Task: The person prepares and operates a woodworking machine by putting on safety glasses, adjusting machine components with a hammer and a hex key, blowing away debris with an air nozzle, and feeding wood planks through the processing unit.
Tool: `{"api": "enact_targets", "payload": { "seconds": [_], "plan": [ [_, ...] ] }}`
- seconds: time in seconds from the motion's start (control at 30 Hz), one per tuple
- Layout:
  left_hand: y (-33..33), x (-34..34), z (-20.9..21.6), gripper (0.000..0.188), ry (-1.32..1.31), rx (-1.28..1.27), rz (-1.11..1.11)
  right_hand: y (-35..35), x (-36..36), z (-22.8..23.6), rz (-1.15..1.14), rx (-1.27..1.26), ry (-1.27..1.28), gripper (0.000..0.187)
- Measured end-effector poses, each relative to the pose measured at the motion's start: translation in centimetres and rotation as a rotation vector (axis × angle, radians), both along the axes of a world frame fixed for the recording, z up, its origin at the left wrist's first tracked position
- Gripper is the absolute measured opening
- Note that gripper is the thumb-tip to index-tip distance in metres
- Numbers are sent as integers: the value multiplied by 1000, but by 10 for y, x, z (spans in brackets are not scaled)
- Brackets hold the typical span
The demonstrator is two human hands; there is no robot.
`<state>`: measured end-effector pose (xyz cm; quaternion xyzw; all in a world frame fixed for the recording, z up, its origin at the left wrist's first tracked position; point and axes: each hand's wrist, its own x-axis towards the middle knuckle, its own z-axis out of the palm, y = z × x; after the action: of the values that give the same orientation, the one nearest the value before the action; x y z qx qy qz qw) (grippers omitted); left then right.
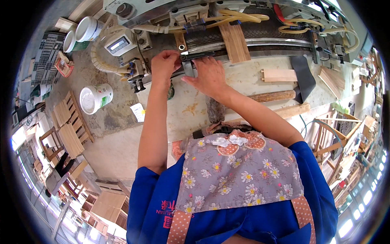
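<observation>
Both of my hands are at the near edge of a machine bed. My left hand (163, 67) is closed, its fingertips pinched beside a dark bar (198, 55) with a round knob at its left end. What the pinch holds, if anything, is hidden. My right hand (210, 76) lies with fingers stretched out under that bar, thumb spread to the left. Between thumb and forefinger is a silver metal piece (188, 68), close to the thumb tip. A wooden strip with a holed fitting (180, 42) sits just beyond the bar.
A wooden board (235, 42) lies across the metal rail (268, 42). Yellow air hoses (243, 17) run above. On the pale table (248, 87) lie a mallet (215, 110), a wooden piece (279, 75) and a black sheet (303, 77). A white bucket (96, 99) stands left.
</observation>
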<state>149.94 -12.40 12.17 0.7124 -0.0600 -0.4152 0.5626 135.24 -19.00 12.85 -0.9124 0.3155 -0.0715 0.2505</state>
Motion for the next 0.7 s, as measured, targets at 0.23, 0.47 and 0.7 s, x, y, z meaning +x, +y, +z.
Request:
{"api": "enact_targets", "payload": {
  "seconds": [0.23,0.47,0.7],
  "plan": [
    [-1,-3,-2,14,-11,29,-8,0,-1,-1,5,2,-3,54],
    [2,-1,-3,16,-20,55,-36,0,-1,0,3,4,-4,55],
    [1,0,-4,14,-5,11,-2,-1,-2,-1,4,13,-6,55]
  ]
}}
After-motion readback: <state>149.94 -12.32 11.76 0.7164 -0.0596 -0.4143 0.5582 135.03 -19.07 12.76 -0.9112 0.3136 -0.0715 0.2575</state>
